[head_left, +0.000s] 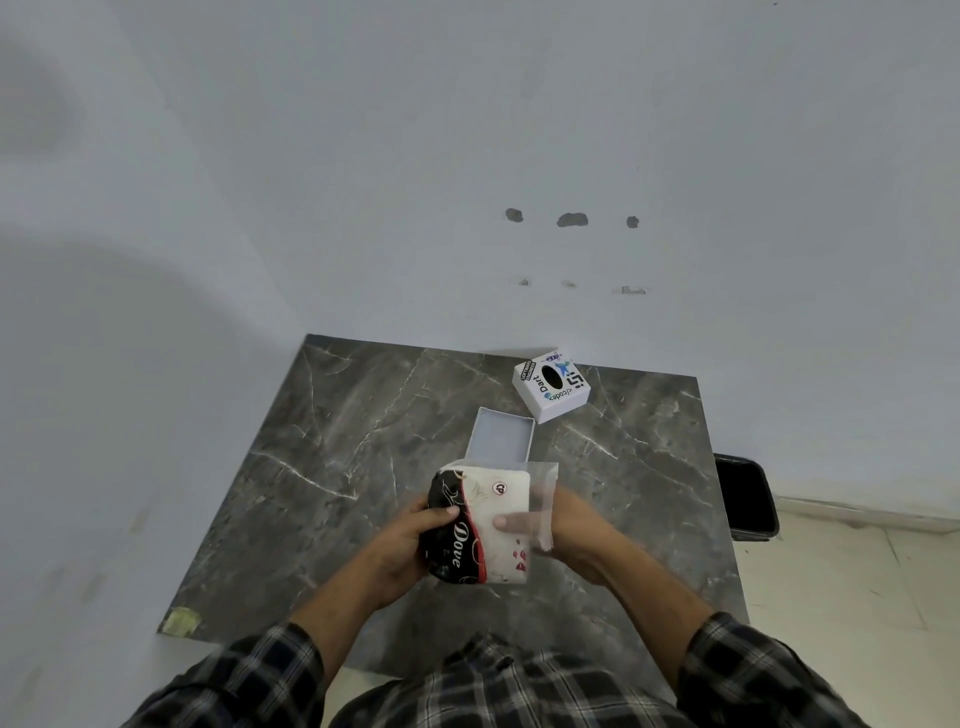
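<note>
A soft tissue pack (480, 525), black and white with "Dove" printed on it, is held above the dark marble table (322, 467). My left hand (410, 545) grips its black left end. My right hand (561, 530) holds the right side, fingers reaching under the loose clear plastic wrapper (543, 499) at that end. Just beyond the pack lies an open white box tray (501, 436), with nothing in it. Further back stands a white box lid (550, 384) with stickers and an oval hole on top.
The table stands in a corner between pale walls on the left and behind. A black bin (745, 496) sits on the floor off the table's right edge. A patch of tape (182, 621) marks the table's near left corner.
</note>
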